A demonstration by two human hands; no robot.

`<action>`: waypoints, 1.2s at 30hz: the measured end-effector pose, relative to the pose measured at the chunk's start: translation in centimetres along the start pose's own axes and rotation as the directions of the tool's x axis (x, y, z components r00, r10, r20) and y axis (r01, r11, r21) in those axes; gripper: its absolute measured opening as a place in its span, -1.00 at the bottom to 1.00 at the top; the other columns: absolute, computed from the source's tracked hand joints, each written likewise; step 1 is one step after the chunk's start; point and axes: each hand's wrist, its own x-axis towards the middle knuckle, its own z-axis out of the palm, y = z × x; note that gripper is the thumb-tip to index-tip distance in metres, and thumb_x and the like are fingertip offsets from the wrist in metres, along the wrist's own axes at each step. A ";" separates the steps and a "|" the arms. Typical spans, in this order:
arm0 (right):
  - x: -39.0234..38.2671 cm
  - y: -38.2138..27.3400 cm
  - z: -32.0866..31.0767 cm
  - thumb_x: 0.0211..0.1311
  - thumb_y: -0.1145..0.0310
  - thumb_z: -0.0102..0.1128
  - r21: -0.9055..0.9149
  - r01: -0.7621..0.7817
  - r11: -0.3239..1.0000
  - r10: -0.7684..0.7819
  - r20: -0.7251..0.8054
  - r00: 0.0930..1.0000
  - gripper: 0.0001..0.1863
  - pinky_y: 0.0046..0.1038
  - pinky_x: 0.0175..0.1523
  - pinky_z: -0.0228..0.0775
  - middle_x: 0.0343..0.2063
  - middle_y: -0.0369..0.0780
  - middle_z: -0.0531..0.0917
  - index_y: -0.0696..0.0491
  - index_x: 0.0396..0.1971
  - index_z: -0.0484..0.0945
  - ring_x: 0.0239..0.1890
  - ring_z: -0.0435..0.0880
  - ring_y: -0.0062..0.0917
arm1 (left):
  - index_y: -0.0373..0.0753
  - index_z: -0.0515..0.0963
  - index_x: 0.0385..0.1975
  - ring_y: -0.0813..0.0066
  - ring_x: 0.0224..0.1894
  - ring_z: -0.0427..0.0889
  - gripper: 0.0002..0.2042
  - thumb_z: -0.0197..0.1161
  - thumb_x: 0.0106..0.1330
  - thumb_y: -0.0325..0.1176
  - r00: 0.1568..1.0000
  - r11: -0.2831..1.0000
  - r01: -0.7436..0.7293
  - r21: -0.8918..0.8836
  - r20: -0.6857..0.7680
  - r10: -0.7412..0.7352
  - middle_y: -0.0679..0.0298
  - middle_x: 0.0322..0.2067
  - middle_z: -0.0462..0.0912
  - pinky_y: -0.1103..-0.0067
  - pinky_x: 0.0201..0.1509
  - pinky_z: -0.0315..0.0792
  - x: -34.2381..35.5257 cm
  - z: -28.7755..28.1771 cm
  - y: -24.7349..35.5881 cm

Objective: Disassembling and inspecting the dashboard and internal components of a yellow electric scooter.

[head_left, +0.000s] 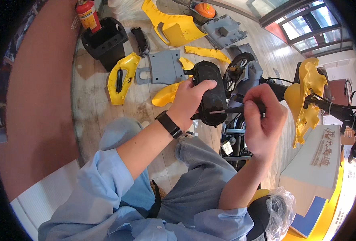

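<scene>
My left hand (189, 98) grips a black oblong plastic housing (211, 76) by its left side, the thumb lying across its face. In my right hand (264, 122) is a screwdriver (236, 109) with a dark handle, held between curled fingers and thumb. Its thin metal shaft points left over the lower end of the housing. Whether the tip touches the housing I cannot tell. The housing is held in the air above the floor, in front of my knees.
Yellow panels (174, 30), a grey panel (166, 66) and a black bin-like part (104, 42) lie on the floor ahead. At the right stands a partly stripped scooter with a wheel (238, 68) and yellow front cowl (308, 96). A fire extinguisher (88, 16) is far left.
</scene>
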 end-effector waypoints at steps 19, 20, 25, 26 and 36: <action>0.4 0.7 2.2 0.05 0.53 0.16 -0.095 0.101 0.990 -0.099 0.024 0.995 -0.94 -0.41 -0.49 0.30 -0.68 -0.14 0.45 0.13 -0.51 0.45 -0.64 0.47 -0.30 | -0.18 0.42 -0.03 0.51 -0.19 0.67 -0.73 0.23 0.29 -0.47 0.963 0.995 0.087 -0.040 0.259 -0.074 0.35 -0.18 0.59 0.50 -0.13 0.62 0.9 -1.3 0.2; 0.4 0.7 2.2 0.06 0.53 0.16 -0.098 0.093 0.991 -0.091 0.026 0.995 -0.94 -0.41 -0.49 0.30 -0.68 -0.14 0.44 0.13 -0.51 0.45 -0.64 0.47 -0.31 | -0.18 0.41 -0.02 0.50 -0.20 0.67 -0.71 0.24 0.28 -0.48 0.962 0.995 0.084 -0.056 0.264 -0.066 0.33 -0.18 0.59 0.51 -0.13 0.63 0.9 -1.3 0.1; 0.5 0.4 2.3 0.07 0.53 0.15 -0.099 0.063 0.993 -0.059 0.045 0.997 -0.94 -0.41 -0.49 0.29 -0.69 -0.14 0.45 0.14 -0.50 0.45 -0.65 0.46 -0.32 | -0.19 0.40 0.00 0.48 -0.19 0.67 -0.68 0.26 0.26 -0.50 0.964 0.995 0.083 -0.048 0.256 -0.068 0.32 -0.17 0.58 0.50 -0.12 0.63 0.7 -1.4 0.4; 0.6 0.4 2.3 0.08 0.53 0.15 -0.096 0.064 0.993 -0.060 0.045 0.997 -0.94 -0.41 -0.49 0.29 -0.69 -0.14 0.45 0.14 -0.50 0.45 -0.65 0.46 -0.32 | -0.19 0.40 0.00 0.48 -0.19 0.66 -0.67 0.26 0.26 -0.50 0.965 0.995 0.083 -0.051 0.254 -0.067 0.32 -0.17 0.58 0.51 -0.12 0.63 0.7 -1.3 0.4; 0.6 0.1 2.7 0.11 0.51 0.23 -0.090 0.022 0.996 -0.018 0.047 0.999 -0.88 -0.40 -0.49 0.33 -0.67 -0.13 0.49 0.13 -0.44 0.44 -0.62 0.55 -0.30 | -0.18 0.39 0.00 0.50 -0.14 0.62 -0.65 0.29 0.23 -0.51 0.955 0.996 0.052 -0.069 0.296 -0.029 0.33 -0.14 0.55 0.53 -0.09 0.61 0.9 -1.6 0.0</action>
